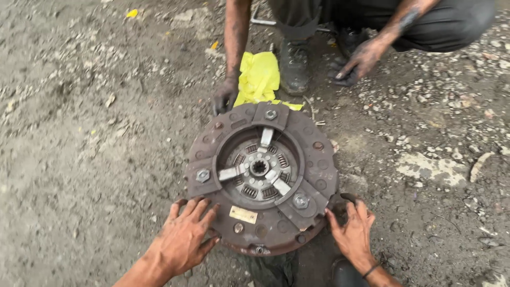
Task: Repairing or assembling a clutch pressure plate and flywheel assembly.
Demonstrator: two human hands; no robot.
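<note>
A round, rusty clutch pressure plate lies flat on the dirt ground, with three metal release levers meeting at a splined hub and three bolted brackets around it. My left hand rests palm down, fingers spread, on its near left rim. My right hand presses flat against its near right edge. Neither hand grips anything. Across the plate, another person's grimy hand touches the far rim.
A person crouches at the far side, one boot planted close to the plate and the other hand hanging by the knee. A yellow rag lies beside the boot. Gravel and dirt spread all around.
</note>
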